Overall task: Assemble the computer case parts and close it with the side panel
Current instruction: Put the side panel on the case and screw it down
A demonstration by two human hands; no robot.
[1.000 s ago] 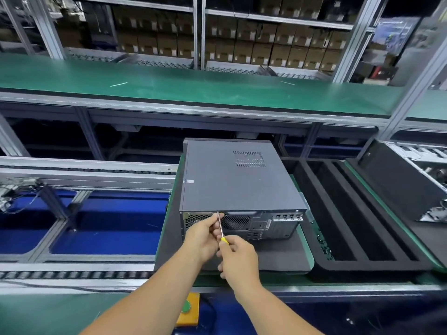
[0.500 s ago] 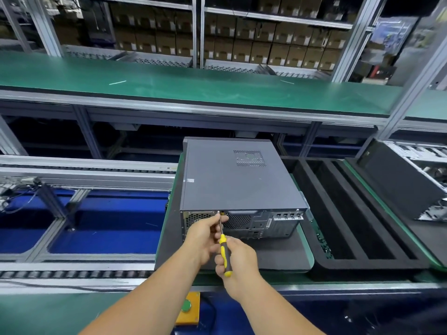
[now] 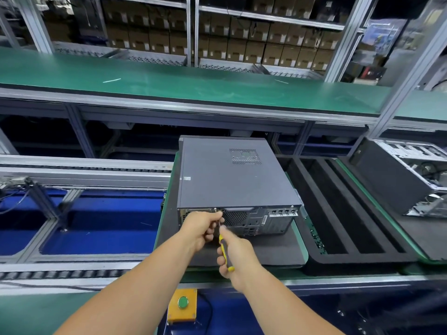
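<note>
A dark grey computer case lies flat on a black foam pad, its side panel on top and its rear ports facing me. My right hand grips a yellow-and-black screwdriver by the handle. The thin shaft points up at the top edge of the case's rear face. My left hand is curled around the shaft near the tip, against the rear grille. The screw itself is hidden by the fingers.
A black foam tray with long slots sits right of the case. Another open case lies at the far right. A roller conveyor runs on the left. A yellow box with a green button hangs below the front rail.
My right hand has slid back down the screwdriver, so the yellow-and-black handle now shows. The left hand stays at the tip by the case's rear edge.
</note>
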